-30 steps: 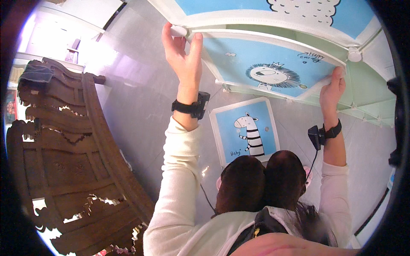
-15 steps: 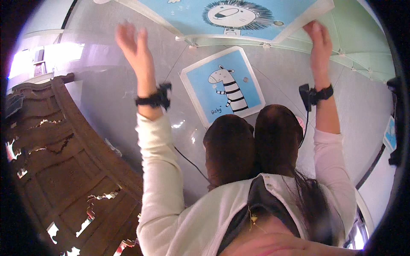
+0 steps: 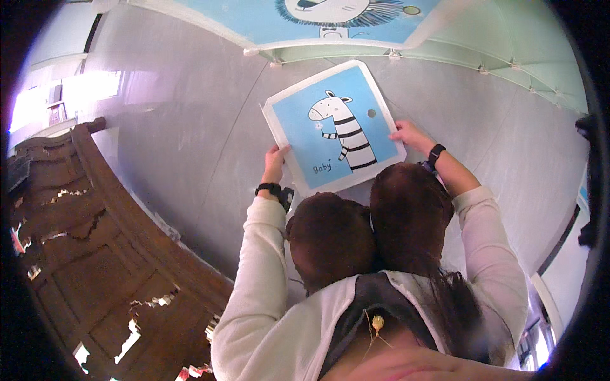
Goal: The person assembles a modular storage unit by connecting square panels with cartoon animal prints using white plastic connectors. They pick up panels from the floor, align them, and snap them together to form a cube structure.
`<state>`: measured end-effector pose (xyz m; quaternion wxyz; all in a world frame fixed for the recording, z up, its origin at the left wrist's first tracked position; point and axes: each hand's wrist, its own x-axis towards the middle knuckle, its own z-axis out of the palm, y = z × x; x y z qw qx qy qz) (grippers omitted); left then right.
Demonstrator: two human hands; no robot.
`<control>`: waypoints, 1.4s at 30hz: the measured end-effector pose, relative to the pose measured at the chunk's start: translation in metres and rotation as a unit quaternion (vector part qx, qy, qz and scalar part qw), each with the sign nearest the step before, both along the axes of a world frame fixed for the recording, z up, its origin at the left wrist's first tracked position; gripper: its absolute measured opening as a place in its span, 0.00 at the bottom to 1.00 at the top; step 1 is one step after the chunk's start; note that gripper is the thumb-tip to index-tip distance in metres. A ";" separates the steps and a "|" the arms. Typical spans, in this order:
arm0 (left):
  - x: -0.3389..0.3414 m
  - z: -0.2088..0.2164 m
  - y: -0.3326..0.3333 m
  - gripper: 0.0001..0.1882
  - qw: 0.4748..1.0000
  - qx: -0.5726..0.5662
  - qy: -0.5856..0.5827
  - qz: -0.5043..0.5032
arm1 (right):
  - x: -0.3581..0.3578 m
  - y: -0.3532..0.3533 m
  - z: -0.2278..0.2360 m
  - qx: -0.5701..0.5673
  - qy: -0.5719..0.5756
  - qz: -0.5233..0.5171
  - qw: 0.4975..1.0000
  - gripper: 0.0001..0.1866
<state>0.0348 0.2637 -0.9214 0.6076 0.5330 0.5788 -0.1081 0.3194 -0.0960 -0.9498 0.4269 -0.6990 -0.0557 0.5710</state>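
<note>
Zebra panel (image 3: 335, 127), a square blue board with white border, lies flat on the grey floor (image 3: 190, 146), held between both hands. Left hand (image 3: 276, 162) grips its left edge near the lower corner; right hand (image 3: 410, 135) grasps the right edge. Lion panel (image 3: 330, 19) sits just beyond, apart from the hands; carved wooden furniture (image 3: 95, 254) at left.

Both arms extended forward, sleeves white, wrists banded; left hand (image 3: 274, 162) and right hand (image 3: 410, 135) each closed in a grip, well apart.
</note>
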 end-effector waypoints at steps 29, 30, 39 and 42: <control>0.345 0.470 -0.197 0.11 0.511 0.507 -0.523 -0.456 | 0.229 -0.252 0.329 0.324 -0.347 -0.394 0.787 0.17; 0.346 0.475 -0.198 0.12 0.513 0.508 -0.513 -0.465 | 0.235 -0.245 0.324 0.345 -0.339 -0.386 0.785 0.18; 0.362 0.471 -0.203 0.15 0.451 0.634 -0.440 -0.449 | 0.268 -0.208 0.301 0.395 -0.316 -0.388 0.770 0.19; 0.366 0.464 -0.202 0.14 0.473 0.625 -0.441 -0.436 | 0.275 -0.207 0.301 0.375 -0.332 -0.372 0.781 0.19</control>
